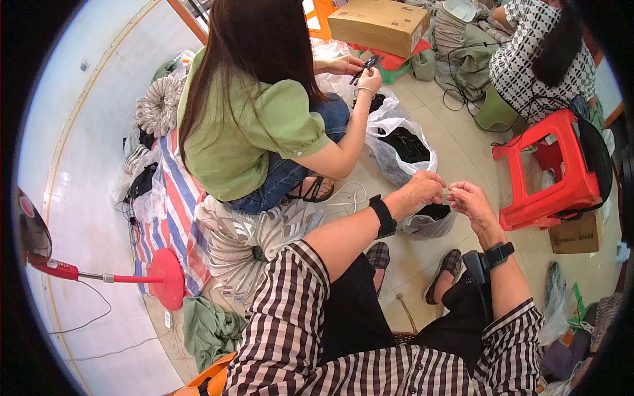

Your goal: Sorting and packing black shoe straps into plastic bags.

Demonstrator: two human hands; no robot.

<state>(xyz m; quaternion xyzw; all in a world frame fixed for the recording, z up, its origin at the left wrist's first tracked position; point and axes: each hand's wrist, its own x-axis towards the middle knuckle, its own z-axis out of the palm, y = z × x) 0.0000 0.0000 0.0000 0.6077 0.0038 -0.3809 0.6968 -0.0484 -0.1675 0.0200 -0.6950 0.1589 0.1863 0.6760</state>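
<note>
My left hand [426, 188] and my right hand [470, 201] are raised close together in front of me, fingertips almost meeting. Each is closed in a pinch, and anything between the fingers is too small to make out. Directly beneath them a plastic bag [422, 226] stands on the floor, with black pieces [436, 211] inside, partly hidden by my left hand. Just beyond it is a second white plastic bag [391, 164], its top spread around more black pieces [404, 144]. Dark straps circle both my wrists.
To the left, a person in a green top [247, 132] handles a small black item [366, 67]. A red stool [538, 175] lies on its side at right, near a patterned-shirt person [538, 56]. A cardboard box [380, 26] stands at the back, a red fan base [167, 279] at left.
</note>
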